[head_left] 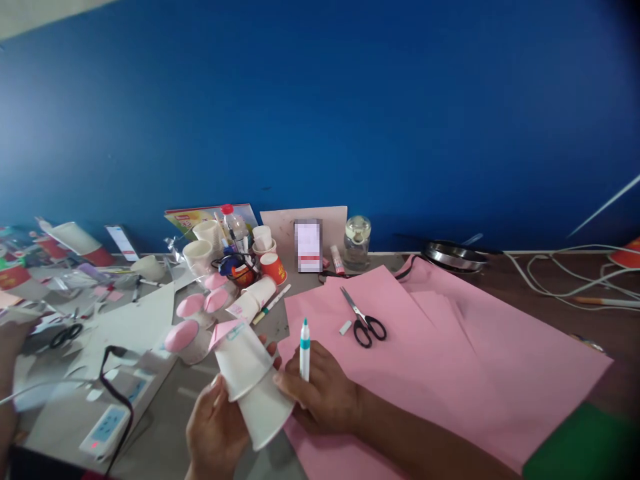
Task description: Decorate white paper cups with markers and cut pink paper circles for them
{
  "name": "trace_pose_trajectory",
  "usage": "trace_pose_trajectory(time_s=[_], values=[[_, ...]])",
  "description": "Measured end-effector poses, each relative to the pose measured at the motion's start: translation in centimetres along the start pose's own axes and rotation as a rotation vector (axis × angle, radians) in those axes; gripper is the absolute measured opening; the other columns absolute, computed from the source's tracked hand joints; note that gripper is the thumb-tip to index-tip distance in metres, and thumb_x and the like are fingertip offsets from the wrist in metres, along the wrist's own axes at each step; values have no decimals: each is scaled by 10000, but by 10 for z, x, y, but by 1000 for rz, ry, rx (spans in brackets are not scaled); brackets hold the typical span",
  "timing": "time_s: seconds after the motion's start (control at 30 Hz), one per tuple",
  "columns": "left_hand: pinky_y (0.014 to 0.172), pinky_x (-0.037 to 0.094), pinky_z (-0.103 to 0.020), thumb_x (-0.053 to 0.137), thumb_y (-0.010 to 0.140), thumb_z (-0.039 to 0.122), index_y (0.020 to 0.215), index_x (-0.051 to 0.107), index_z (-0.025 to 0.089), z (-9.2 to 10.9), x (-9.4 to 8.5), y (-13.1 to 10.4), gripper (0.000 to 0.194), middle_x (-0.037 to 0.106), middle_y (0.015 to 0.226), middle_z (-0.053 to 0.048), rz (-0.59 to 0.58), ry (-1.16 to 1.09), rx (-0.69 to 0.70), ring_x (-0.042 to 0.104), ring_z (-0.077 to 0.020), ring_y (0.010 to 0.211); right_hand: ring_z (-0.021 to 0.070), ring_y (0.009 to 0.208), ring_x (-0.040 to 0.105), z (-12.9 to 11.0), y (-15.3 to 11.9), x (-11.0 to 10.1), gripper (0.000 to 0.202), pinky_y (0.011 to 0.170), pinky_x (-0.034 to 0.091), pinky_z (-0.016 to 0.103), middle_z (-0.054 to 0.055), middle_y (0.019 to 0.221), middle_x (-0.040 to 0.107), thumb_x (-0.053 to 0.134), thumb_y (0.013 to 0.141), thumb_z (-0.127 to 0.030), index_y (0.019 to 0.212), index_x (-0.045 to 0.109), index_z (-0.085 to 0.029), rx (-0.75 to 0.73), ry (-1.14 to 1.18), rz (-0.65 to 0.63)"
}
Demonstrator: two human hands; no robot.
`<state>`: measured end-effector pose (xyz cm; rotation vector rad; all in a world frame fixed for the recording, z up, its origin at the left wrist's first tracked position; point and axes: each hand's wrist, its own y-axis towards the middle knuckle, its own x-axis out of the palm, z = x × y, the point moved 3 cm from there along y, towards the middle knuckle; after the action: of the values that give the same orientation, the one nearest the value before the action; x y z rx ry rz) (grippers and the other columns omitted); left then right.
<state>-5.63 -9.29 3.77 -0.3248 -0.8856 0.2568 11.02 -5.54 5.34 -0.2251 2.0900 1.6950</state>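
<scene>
My left hand (217, 420) is wrapped around a pair of white paper cups (245, 363), joined one above the other and tilted. A pink paper piece (226, 331) tops the upper cup, and a teal drawn mark shows near that end. In my right hand (323, 387) a white marker (305, 353) with a teal band stands tip up, away from the cups. The thumb of that hand is close to the lower cup; whether it touches cannot be made out. Scissors (365, 323) with black handles and a small white cap (345, 327) lie on pink paper (400, 373).
Several pink-topped cups (183, 339) stand left of my hands. Behind them are a phone (309, 247), a glass jar (357, 243) and a glue stick (337, 260). A power strip (107, 430) with a black cord lies front left. Another person's arm (10, 387) shows at the left edge.
</scene>
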Motion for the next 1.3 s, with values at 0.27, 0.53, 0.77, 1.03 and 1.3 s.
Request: trace_pose_trajectory(time_s=[0.27, 0.53, 0.77, 1.03, 1.3], values=[[836, 553, -446, 864, 496, 306, 1164, 651, 223, -11, 2, 4, 706, 768, 912, -70, 126, 165, 118, 682, -359, 947, 126, 630, 430, -13, -3, 4, 135, 683, 449, 299, -26, 656, 487, 650, 792, -184, 727, 539, -223, -125, -85, 74], [865, 536, -452, 605, 756, 481, 1088, 691, 149, -4, 10, 24, 477, 761, 902, -115, 86, 35, -37, 681, -334, 963, 141, 655, 440, -16, -8, 9, 134, 670, 442, 311, -12, 709, 506, 646, 798, -180, 725, 553, -243, -114, -28, -15], [846, 550, -419, 547, 820, 488, 1226, 618, 181, 21, 9, 31, 513, 755, 948, -107, 27, -55, 178, 704, -247, 834, 138, 622, 425, -10, -6, 4, 108, 635, 402, 298, -14, 660, 489, 628, 812, -161, 747, 574, -227, -106, -42, -19], [788, 592, -420, 793, 470, 644, 1173, 643, 248, 61, -20, -2, 820, 753, 977, -65, 76, -9, 396, 700, -250, 815, 164, 607, 379, 16, -13, 2, 215, 613, 340, 311, 2, 662, 453, 495, 814, -89, 992, 547, -196, 64, -219, -54], [834, 570, -493, 707, 610, 641, 1132, 670, 256, 56, -58, -14, 650, 756, 1005, -86, 103, -11, 384, 707, -310, 863, 187, 640, 429, 29, -21, 13, 314, 640, 354, 325, 24, 699, 507, 473, 779, -34, 1047, 518, -192, 172, -270, -99]])
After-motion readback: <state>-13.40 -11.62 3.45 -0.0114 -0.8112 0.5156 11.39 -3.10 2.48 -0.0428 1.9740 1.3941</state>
